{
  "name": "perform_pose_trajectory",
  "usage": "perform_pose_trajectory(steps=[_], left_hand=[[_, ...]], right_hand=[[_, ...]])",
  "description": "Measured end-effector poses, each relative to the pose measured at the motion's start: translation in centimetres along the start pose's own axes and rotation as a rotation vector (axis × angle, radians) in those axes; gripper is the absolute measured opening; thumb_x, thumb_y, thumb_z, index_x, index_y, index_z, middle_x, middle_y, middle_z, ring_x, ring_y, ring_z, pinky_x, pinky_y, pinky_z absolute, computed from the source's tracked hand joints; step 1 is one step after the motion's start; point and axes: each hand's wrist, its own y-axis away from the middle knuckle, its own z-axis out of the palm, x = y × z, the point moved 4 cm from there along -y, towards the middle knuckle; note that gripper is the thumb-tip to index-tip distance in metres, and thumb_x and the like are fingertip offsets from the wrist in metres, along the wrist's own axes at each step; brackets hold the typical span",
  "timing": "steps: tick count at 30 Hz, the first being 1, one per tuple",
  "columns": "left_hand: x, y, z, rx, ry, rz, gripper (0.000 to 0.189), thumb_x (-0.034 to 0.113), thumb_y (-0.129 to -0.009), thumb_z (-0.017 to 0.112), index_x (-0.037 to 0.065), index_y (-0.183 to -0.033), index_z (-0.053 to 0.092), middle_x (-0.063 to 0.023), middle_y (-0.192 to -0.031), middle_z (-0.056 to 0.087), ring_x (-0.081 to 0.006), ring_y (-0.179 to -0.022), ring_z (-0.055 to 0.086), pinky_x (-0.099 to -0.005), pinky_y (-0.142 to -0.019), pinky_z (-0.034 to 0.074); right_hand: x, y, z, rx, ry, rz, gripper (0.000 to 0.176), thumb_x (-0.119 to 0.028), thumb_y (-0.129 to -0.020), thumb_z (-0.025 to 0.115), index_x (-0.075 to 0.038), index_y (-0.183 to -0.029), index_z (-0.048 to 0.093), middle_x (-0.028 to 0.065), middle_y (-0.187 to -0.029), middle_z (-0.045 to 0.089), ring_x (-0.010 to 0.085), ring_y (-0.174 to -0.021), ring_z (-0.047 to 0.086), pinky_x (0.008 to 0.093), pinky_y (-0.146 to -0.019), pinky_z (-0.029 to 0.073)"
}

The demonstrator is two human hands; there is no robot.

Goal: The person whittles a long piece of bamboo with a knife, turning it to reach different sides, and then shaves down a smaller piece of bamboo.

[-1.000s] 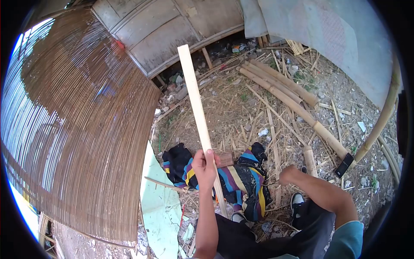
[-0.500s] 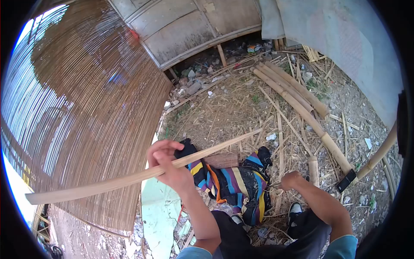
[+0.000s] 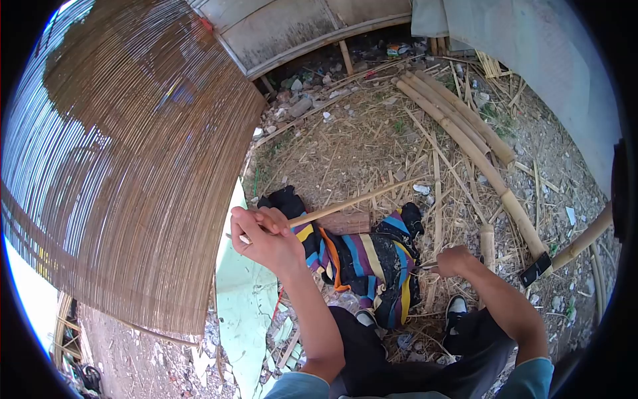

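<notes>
Head view: one bamboo strip [image 3: 352, 204], pale and narrow, in the left hand [image 3: 269, 247]; strip slants away to the upper right, its near end mostly hidden by the fingers

Left hand: bent fingers and thumb closed about the strip, one wrist and forearm below it

Right hand [image 3: 455, 261]: a fist round one slim tool [image 3: 427, 266], kind hard to tell; its tip points left, at the right edge of the cloth

Under the strip in view, one reddish-brown block [image 3: 349, 223] beside one striped cloth [image 3: 362, 256] of black, blue, yellow, purple, cream and orange; whether strip meets block, cannot tell

Just below the cloth, two shoes [image 3: 456, 304], dark and white, one per foot; two blue sleeves [image 3: 299, 387] at the bottom edge

Left of the cloth, one pale green sheet [image 3: 246, 312], with broken bits beside it

Upper right, three bamboo poles [image 3: 522, 219] lying close together, one longer than the other two; one black phone-like object [image 3: 535, 268] at the near end of the longest; one short bamboo piece [image 3: 487, 243] near the right hand

Farther out: one slatted screen [image 3: 146, 166] at left, one panelled wall [image 3: 286, 33] at top, one translucent sheet [image 3: 525, 60] upper right; loose slivers on the ground, too many to count
</notes>
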Motion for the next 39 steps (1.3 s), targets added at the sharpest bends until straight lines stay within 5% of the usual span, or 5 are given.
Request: perform_pose_trajectory(steps=[12, 20, 26, 34, 39], left_hand=[[3.6, 0.1, -0.4, -0.314, 0.215, -0.075, 0.039, 0.029, -0.097, 0.039, 0.005, -0.066, 0.041, 0.0003, -0.040, 0.037, -0.0069, -0.027, 0.031, -0.0202, -0.026, 0.025], [4.1, 3.3, 3.1, -0.838, 0.428, -0.095, 0.046, 0.035, -0.097, 0.031, 0.003, -0.067, 0.041, -0.0032, -0.038, 0.042, -0.0095, -0.025, 0.037, -0.0210, -0.024, 0.031], [2.3, 6.4, 4.1, -0.334, 0.120, -0.087, 0.049, 0.040, -0.098, 0.026, 0.008, -0.064, 0.037, 0.0014, -0.036, 0.031, -0.0065, -0.024, 0.028, -0.0189, -0.026, 0.022], [2.4, 8.3, 4.4, -0.055, 0.031, -0.032, 0.048, 0.040, -0.098, 0.028, 0.014, -0.058, 0.030, 0.0037, -0.035, 0.024, -0.0059, -0.024, 0.024, -0.0187, -0.027, 0.019], [2.1, 7.0, 3.9, 0.022, -0.028, 0.005, 0.047, 0.039, -0.098, 0.029, 0.015, -0.058, 0.029, 0.0046, -0.037, 0.022, -0.0049, -0.024, 0.023, -0.0175, -0.028, 0.019]], right_hand=[[-2.8, 14.0, -9.6, 0.830, -0.489, 0.001, 0.041, -0.044, -0.089, 0.046, -0.005, -0.100, 0.053, 0.0174, -0.074, 0.062, 0.0351, -0.071, 0.063, 0.0438, -0.063, 0.049], [-13.0, 15.2, -9.8, 0.878, -1.200, -0.832, 0.034, -0.021, -0.085, 0.058, 0.003, -0.103, 0.042, 0.0139, -0.062, 0.056, 0.0260, -0.054, 0.060, 0.0348, -0.051, 0.044], [-13.9, 13.3, -8.5, 0.727, -1.529, -0.862, 0.036, -0.025, -0.089, 0.051, 0.003, -0.107, 0.039, 0.0115, -0.056, 0.048, 0.0232, -0.046, 0.049, 0.0350, -0.047, 0.036], [-11.3, 10.9, -8.1, 1.245, -1.172, -0.744, 0.035, -0.027, -0.090, 0.047, 0.003, -0.108, 0.041, 0.0117, -0.060, 0.050, 0.0266, -0.050, 0.054, 0.0341, -0.049, 0.041], [-10.1, 6.8, -6.6, 0.886, -1.617, -0.318, 0.033, -0.028, -0.094, 0.041, 0.003, -0.105, 0.043, 0.0174, -0.053, 0.050, 0.0352, -0.051, 0.057, 0.0385, -0.047, 0.041]])
